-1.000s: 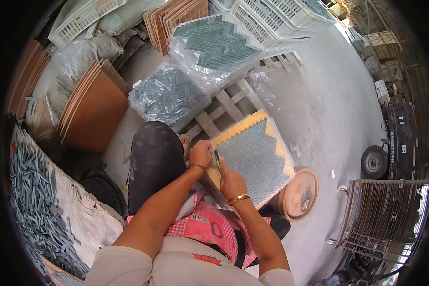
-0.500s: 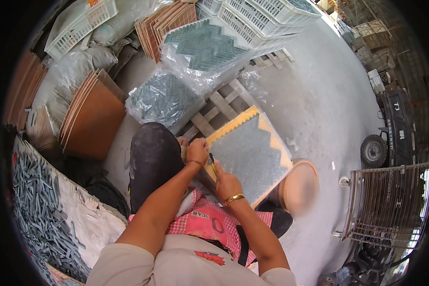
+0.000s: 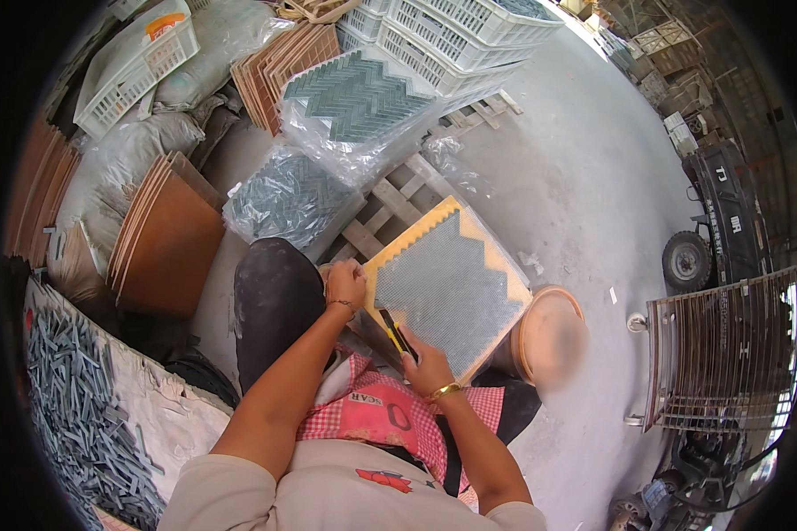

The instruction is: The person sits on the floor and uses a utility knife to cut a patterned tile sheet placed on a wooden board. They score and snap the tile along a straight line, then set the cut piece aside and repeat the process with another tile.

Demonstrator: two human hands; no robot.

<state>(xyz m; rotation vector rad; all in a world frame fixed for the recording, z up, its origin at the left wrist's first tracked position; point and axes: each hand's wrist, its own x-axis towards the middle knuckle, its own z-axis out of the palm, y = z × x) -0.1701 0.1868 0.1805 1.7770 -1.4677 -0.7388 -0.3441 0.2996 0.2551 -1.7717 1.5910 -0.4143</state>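
In front of me a mesh-covered grey tile sheet (image 3: pixel 456 288) with a zigzag edge lies in a yellow-edged tray (image 3: pixel 397 240). My right hand (image 3: pixel 427 361) is wrapped round a yellow and black utility knife (image 3: pixel 393 333), whose front end points up and left over the sheet's near left edge. My left hand (image 3: pixel 346 283) is closed beside the tray's left corner. Its fingers are curled inward, so what they hold, if anything, is hidden.
Plastic-wrapped herringbone tile stacks (image 3: pixel 288 196) stand on a wooden pallet (image 3: pixel 393 203) ahead. White crates (image 3: pixel 452 53) are piled behind. Brown boards (image 3: pixel 168 234) lean at left, above loose tile strips (image 3: pixel 88 407). A round stool-like top (image 3: pixel 549 332) sits at right, a vehicle (image 3: pixel 726 221) beyond.
My right hand has moved down and slightly right with the knife, leaving more of the knife in sight. My left hand has shifted slightly left in the picture, which has itself moved a little.
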